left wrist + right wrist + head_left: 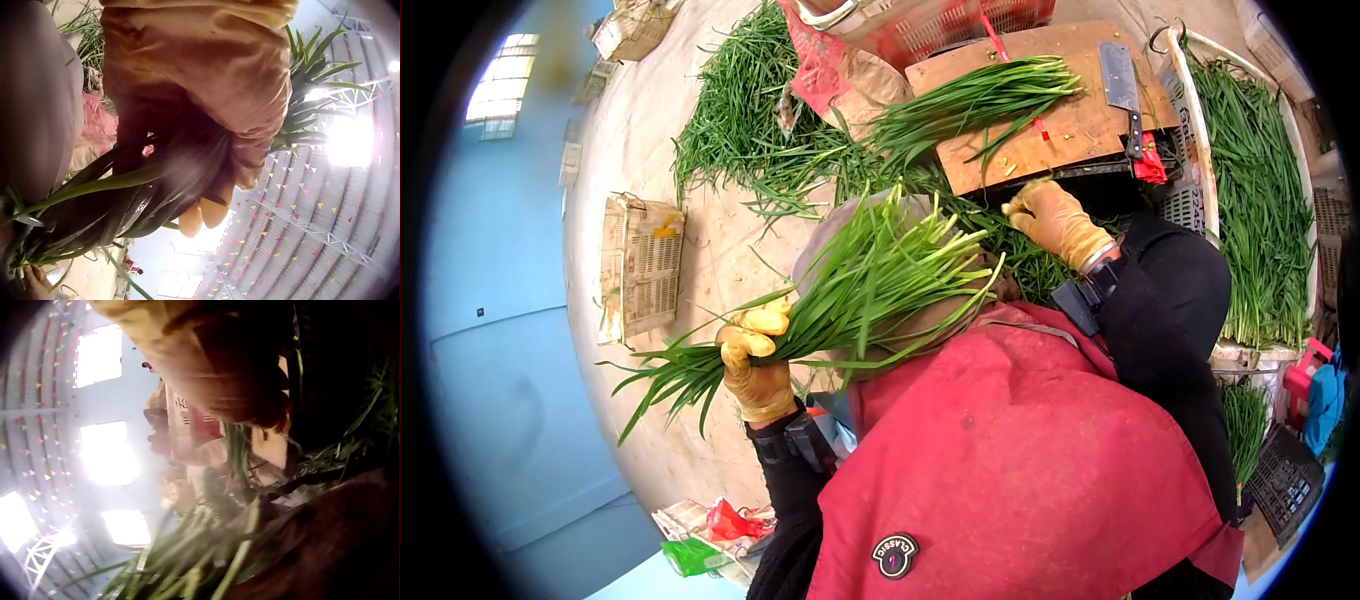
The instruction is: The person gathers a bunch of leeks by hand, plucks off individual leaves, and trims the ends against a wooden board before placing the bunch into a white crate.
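Note:
In the head view, a bunch of garlic chives (870,285) lies across the lap, pale stalk ends pointing up and right. My gloved left hand (755,360) grips it near the leafy end. The left wrist view shows that glove (200,81) wrapped around the dark leaves (125,200). My gloved right hand (1060,222) hovers by the near edge of a wooden board (1090,135), fingers loosely bent, nothing seen between them. On the board rest another bunch of chives (980,100) and a cleaver (1118,80). In the right wrist view, the right glove (212,369) is blurred above pale stalks (187,562).
A loose heap of chives (740,120) covers the floor ahead. At right stands a white crate (1195,130) packed with chives. A plastic crate (640,265) sits on the floor at left, with a red basket (940,25) behind the board.

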Demonstrator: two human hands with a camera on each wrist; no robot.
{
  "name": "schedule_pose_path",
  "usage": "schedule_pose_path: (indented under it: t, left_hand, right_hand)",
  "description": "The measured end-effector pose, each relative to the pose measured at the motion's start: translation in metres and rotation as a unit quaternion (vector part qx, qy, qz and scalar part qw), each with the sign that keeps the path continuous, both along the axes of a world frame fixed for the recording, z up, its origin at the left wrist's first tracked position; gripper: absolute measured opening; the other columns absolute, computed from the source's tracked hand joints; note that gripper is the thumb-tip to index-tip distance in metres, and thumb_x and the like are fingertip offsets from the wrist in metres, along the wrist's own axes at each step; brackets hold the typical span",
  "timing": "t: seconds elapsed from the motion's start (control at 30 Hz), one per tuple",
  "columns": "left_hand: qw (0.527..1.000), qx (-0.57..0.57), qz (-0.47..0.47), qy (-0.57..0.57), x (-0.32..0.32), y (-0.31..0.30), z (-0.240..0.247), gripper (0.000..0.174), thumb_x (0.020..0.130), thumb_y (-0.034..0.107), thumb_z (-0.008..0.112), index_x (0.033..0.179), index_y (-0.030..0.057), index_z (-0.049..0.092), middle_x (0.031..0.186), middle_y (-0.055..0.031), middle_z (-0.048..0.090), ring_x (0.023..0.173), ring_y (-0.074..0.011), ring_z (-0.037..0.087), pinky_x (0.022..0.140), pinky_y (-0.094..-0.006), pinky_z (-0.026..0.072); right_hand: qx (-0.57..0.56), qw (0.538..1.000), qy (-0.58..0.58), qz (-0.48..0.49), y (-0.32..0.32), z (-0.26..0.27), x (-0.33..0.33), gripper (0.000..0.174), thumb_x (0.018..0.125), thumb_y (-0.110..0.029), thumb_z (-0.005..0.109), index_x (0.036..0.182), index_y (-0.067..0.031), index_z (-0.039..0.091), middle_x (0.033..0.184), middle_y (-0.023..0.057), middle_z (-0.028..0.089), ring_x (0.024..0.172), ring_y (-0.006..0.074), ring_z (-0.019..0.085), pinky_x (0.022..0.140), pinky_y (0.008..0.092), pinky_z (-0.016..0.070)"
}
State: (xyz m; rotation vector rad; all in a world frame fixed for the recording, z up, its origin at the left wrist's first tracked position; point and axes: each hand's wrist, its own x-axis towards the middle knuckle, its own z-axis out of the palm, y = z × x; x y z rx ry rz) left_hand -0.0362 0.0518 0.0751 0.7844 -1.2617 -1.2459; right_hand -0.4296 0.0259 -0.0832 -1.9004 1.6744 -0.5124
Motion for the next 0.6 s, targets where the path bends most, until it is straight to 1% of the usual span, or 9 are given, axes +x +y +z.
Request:
schedule_pose_path:
  t: [0.07,0.13,0.17,0.2,0.27,0.3,0.43,0.47,0.6]
  left_hand:
    - [1.000,0.000,-0.016,-0.014,-0.003,0.001,0.005,0.045,0.092,0.046,0.061,0.075,0.0048,0.055,0.092,-0.0191,0.065,0.098,-0.0367,0.061,0.096,-0.0514,0.0449]
    - [0.999,-0.015,-0.026,-0.025,-0.008,-0.001,0.010,0.047,0.090,0.048,0.063,0.072,0.0050,0.056,0.089,-0.0199,0.067,0.096,-0.0371,0.062,0.095,-0.0515,0.0455]
    - [0.999,-0.023,-0.034,-0.032,-0.011,-0.001,0.012,0.048,0.089,0.049,0.063,0.071,0.0050,0.057,0.088,-0.0202,0.067,0.095,-0.0372,0.063,0.094,-0.0513,0.0458]
    - [0.998,-0.031,-0.040,-0.039,-0.014,-0.001,0.015,0.048,0.089,0.049,0.064,0.071,0.0050,0.057,0.087,-0.0204,0.067,0.095,-0.0372,0.063,0.094,-0.0512,0.0461]
    - [0.998,-0.024,-0.036,-0.050,-0.019,0.001,0.020,0.050,0.087,0.051,0.065,0.068,0.0052,0.058,0.083,-0.0216,0.068,0.090,-0.0379,0.064,0.091,-0.0506,0.0477]
    - [0.997,-0.020,-0.038,-0.057,-0.020,0.003,0.023,0.050,0.086,0.051,0.066,0.068,0.0053,0.058,0.083,-0.0220,0.068,0.089,-0.0381,0.064,0.090,-0.0507,0.0480]
    - [0.996,-0.014,-0.043,-0.072,-0.022,0.004,0.030,0.049,0.084,0.049,0.069,0.065,0.0056,0.058,0.078,-0.0221,0.069,0.083,-0.0365,0.067,0.090,-0.0509,0.0485]
    - [0.996,-0.013,-0.048,-0.072,-0.022,0.003,0.031,0.048,0.083,0.049,0.069,0.064,0.0057,0.059,0.077,-0.0219,0.069,0.082,-0.0359,0.067,0.090,-0.0508,0.0485]
    - [0.992,-0.018,-0.091,-0.085,-0.021,0.002,0.035,0.046,0.084,0.047,0.068,0.064,0.0058,0.062,0.071,-0.0194,0.069,0.079,-0.0333,0.068,0.088,-0.0502,0.0500]
  right_hand:
    - [-0.086,0.988,-0.119,0.039,-0.003,0.022,0.011,0.024,0.086,-0.031,0.063,0.093,-0.0105,0.074,0.085,0.0150,0.068,0.084,0.0336,0.064,0.078,0.0412,0.0505]
    - [-0.045,0.979,-0.168,0.108,-0.007,0.047,0.033,0.032,0.088,-0.037,0.061,0.095,-0.0084,0.073,0.084,0.0143,0.067,0.083,0.0337,0.063,0.079,0.0403,0.0498]
    - [-0.058,0.982,-0.103,0.150,-0.009,0.065,0.044,0.037,0.087,-0.041,0.063,0.099,-0.0069,0.072,0.084,0.0150,0.066,0.083,0.0343,0.062,0.079,0.0408,0.0497]
    - [-0.060,0.986,-0.118,0.103,-0.002,0.068,0.057,0.040,0.084,-0.043,0.066,0.102,-0.0072,0.071,0.085,0.0163,0.065,0.084,0.0343,0.063,0.079,0.0409,0.0499]
    - [-0.021,0.981,-0.178,0.077,-0.002,0.071,0.076,0.039,0.084,-0.042,0.067,0.102,-0.0083,0.071,0.084,0.0169,0.065,0.083,0.0350,0.063,0.078,0.0421,0.0504]
    - [0.035,0.970,-0.234,0.053,0.000,0.072,0.081,0.033,0.084,-0.038,0.066,0.095,-0.0069,0.071,0.084,0.0172,0.065,0.084,0.0358,0.064,0.076,0.0432,0.0509]
    - [-0.047,0.996,-0.065,0.029,0.000,0.058,0.075,0.025,0.081,-0.030,0.064,0.080,-0.0054,0.067,0.081,0.0166,0.065,0.080,0.0370,0.064,0.072,0.0448,0.0512]
    - [-0.068,0.996,-0.056,0.015,0.001,0.042,0.064,0.026,0.081,-0.031,0.063,0.078,-0.0059,0.068,0.079,0.0165,0.065,0.077,0.0369,0.064,0.071,0.0465,0.0511]
    - [0.077,0.988,0.133,-0.031,0.007,-0.022,0.018,0.027,0.079,-0.030,0.061,0.078,-0.0053,0.071,0.082,0.0168,0.068,0.082,0.0357,0.067,0.074,0.0445,0.0534]
